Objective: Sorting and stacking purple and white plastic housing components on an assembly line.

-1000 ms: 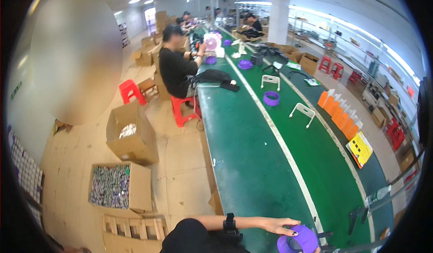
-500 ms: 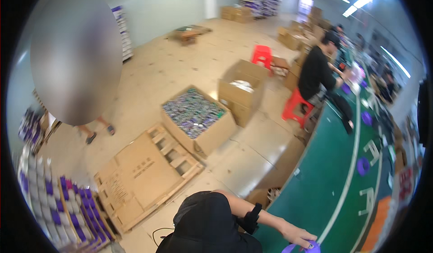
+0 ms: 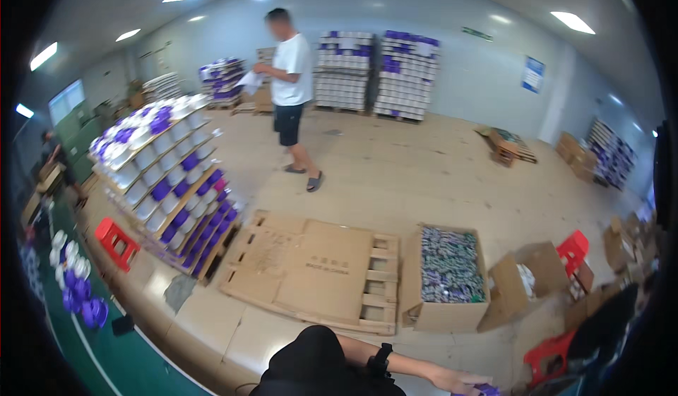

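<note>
My left hand (image 3: 460, 380) reaches out to the right at the bottom edge, with a black band around the wrist. Its fingers lie over a purple plastic piece (image 3: 486, 390), which they appear to grip; the picture's edge cuts off most of the piece. My black-sleeved shoulder (image 3: 311, 364) fills the bottom middle. My right hand is out of the picture.
A flattened carton (image 3: 325, 255) covers a wooden pallet behind me. Beside it stand an open box (image 3: 452, 269) of small shiny items and another carton (image 3: 519, 290). Stacked white and purple tubs (image 3: 169, 184) rise at left, near a green conveyor (image 3: 106, 346). A person (image 3: 289, 78) stands holding paper.
The view has swung left, away from the conveyor with the seated co-worker, toward the room behind. My left hand stays at the purple piece, now lower in the picture.
</note>
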A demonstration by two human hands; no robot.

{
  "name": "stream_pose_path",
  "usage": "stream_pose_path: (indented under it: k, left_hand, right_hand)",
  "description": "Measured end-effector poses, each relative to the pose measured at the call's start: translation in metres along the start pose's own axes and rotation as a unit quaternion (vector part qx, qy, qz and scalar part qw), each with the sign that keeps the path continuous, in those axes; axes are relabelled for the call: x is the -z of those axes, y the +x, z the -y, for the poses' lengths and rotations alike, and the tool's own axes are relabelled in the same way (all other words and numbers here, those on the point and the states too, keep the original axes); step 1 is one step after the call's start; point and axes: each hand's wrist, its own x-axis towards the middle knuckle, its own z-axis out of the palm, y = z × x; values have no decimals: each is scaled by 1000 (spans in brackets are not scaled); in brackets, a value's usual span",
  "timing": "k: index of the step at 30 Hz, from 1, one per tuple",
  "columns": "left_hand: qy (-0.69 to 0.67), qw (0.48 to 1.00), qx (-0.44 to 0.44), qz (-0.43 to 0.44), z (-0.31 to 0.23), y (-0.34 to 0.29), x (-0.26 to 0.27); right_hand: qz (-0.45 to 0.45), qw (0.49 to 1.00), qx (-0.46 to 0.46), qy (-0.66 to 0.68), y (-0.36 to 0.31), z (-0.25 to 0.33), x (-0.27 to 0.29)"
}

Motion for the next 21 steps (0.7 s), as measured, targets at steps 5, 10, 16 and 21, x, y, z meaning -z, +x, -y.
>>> stream_pose_path:
  k: [5,10,16,21]
  left_hand:
    - [121,967,-43,-221,-66,-50,27]
    - [134,911,-57,-385,-85,-98,49]
    - [105,867,-42,-485,-110,-130,42]
    - [148,769,-80,-617,-77,-144,35]
  right_hand:
    - [203,978,39,23,62,-28,-61]
    - [340,926,57,154,101,-82,-147]
    - [451,871,77,181,102,-48,-212]
    - [579,793,-32,187,101,-36,-247]
